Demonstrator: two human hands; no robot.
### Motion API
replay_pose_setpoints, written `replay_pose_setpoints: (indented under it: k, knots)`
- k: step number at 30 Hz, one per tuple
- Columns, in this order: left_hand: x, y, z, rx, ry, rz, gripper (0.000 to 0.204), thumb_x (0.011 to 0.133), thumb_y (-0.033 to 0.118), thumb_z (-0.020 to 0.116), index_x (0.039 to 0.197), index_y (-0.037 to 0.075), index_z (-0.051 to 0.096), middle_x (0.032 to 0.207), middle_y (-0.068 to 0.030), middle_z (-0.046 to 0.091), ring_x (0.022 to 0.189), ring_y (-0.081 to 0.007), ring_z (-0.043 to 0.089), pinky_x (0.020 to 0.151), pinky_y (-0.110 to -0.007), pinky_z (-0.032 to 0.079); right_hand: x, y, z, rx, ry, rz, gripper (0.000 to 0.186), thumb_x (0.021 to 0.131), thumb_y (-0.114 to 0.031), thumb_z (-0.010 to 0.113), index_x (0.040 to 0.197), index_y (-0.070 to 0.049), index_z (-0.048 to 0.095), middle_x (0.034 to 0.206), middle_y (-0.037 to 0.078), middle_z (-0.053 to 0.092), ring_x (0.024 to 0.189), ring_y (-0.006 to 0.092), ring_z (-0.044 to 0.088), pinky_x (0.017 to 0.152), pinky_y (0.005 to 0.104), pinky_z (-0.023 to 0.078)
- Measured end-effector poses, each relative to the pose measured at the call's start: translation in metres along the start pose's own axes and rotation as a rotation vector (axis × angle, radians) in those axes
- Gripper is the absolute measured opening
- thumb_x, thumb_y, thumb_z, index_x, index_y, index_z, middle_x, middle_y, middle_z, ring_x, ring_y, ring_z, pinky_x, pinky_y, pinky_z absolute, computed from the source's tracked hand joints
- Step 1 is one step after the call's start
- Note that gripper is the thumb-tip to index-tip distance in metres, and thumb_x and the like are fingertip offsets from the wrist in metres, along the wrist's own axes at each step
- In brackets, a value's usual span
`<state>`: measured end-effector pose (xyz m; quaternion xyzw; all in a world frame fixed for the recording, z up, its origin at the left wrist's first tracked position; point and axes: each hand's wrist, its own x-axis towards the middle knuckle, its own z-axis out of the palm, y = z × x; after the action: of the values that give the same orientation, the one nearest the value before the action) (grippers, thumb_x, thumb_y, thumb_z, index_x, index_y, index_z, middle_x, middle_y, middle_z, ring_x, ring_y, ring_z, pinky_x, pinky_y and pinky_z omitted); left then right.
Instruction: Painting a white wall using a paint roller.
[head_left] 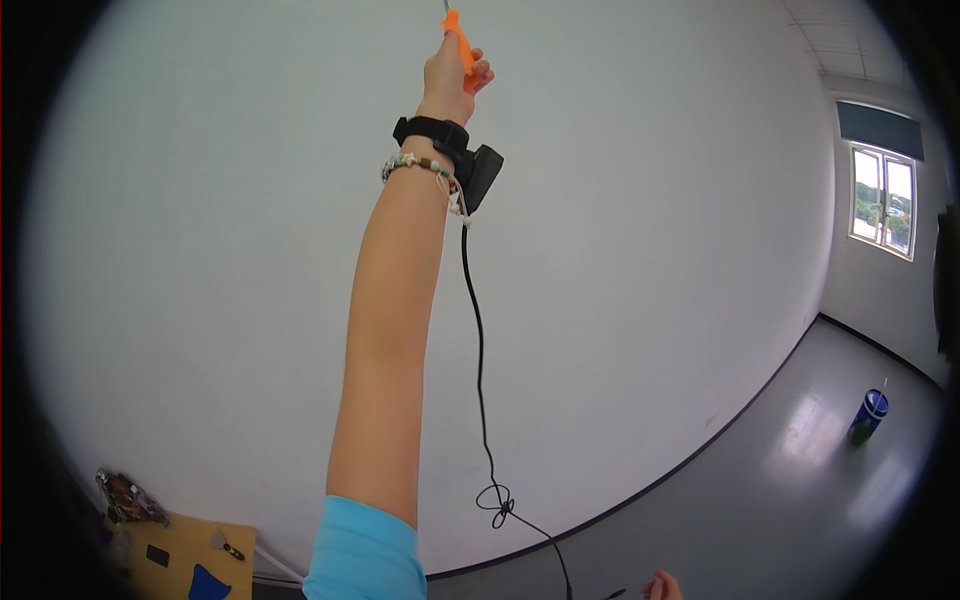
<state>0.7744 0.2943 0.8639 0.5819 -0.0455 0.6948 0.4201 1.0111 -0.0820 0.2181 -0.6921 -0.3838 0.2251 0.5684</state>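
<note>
My left hand [455,80] is raised high against the white wall, at the end of a long stretched arm. Its fingers are closed round the orange handle of a tool [459,42]. A thin grey metal part leaves the handle upward and is cut off by the picture's upper edge, so the tool's exact kind does not show. Only the fingers of my right hand [661,586] come in at the lower edge, loosely bent and apart, with nothing seen in them. A black strap with a small device [478,175] and a beaded bracelet [425,164] circle my left wrist.
A black cable [480,350] hangs from the wrist device, looped in a knot lower down. At the lower left, a wooden table [190,535] bears a putty knife [229,545], a dark flat object [158,555] and blue cloth [209,582]. A blue bucket [869,415] stands on the grey floor.
</note>
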Motion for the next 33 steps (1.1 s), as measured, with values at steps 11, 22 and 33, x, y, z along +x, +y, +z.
replay_pose_setpoints:
  k: [11, 22, 33]
  knots:
    - [-0.072, -0.063, -0.039, 0.066, -0.066, -0.036, 0.039, 0.102, 0.037, 0.034, 0.113, 0.001, 0.042, 0.078, -0.005, 0.046, 0.052, -0.015, 0.048, 0.05, -0.031, 0.042, 0.017, -0.048, 0.053, 0.188, -0.061, -0.041, 0.025, 0.097, -0.015, 0.051, 0.116, -0.001, 0.06, 0.082, 0.008, 0.064, 0.073, 0.015, 0.058, 0.07, 0.0279, 0.048]
    - [-0.345, -0.125, -0.081, 0.091, -0.193, -0.403, 0.038, 0.105, 0.032, 0.022, 0.125, 0.0, 0.028, 0.096, -0.0152, 0.059, 0.093, -0.031, 0.066, 0.084, -0.041, 0.055, 0.068, -0.156, 0.092, 0.01, -0.284, -0.52, 0.042, 0.088, 0.001, 0.055, 0.129, -0.003, 0.05, 0.114, 0.013, 0.058, 0.105, 0.0228, 0.058, 0.086, 0.0315, 0.049]
    - [-0.534, -0.133, -0.128, 0.033, -0.12, -0.762, 0.029, 0.104, 0.026, 0.034, 0.118, 0.002, 0.041, 0.131, -0.0139, 0.054, 0.116, -0.0159, 0.052, 0.1, -0.033, 0.04, 0.071, -0.154, 0.188, 0.014, -0.58, -0.52, 0.074, 0.086, -0.003, 0.062, 0.145, -0.002, 0.017, 0.11, 0.018, 0.055, 0.086, 0.0204, 0.064, 0.071, 0.0286, 0.054]
